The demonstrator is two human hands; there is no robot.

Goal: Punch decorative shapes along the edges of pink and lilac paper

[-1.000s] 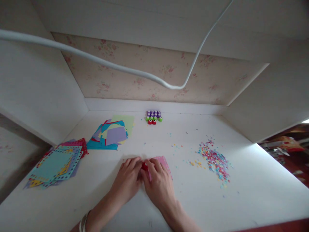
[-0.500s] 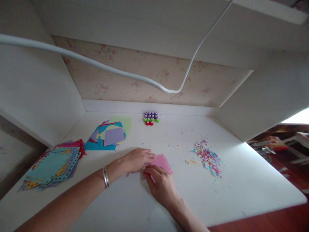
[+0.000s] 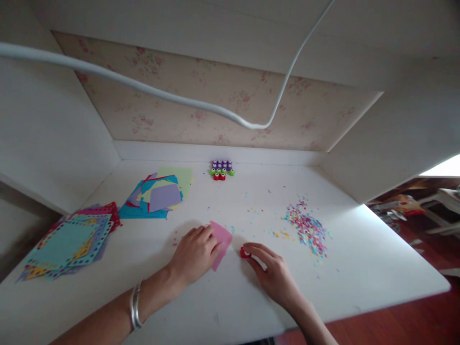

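My left hand (image 3: 196,251) grips the left part of a pink sheet of paper (image 3: 223,235), its fingers curled over the sheet and hiding that side. To the right of the paper, apart from it, my right hand (image 3: 271,270) holds a small red paper punch (image 3: 245,252) between thumb and fingers, low over the white table. A few pink punched bits (image 3: 175,238) lie just left of my left hand.
Several purple, green and red punches (image 3: 222,168) stand in rows at the back. Coloured sheets (image 3: 165,197) and a stack of hole-edged sheets (image 3: 70,242) lie left. Confetti (image 3: 307,230) is heaped on the right. A white cable (image 3: 201,106) hangs across the view.
My right hand has moved right, away from the paper, with the red punch. The pink paper has been turned and shifted left under my left hand, which now grips it.
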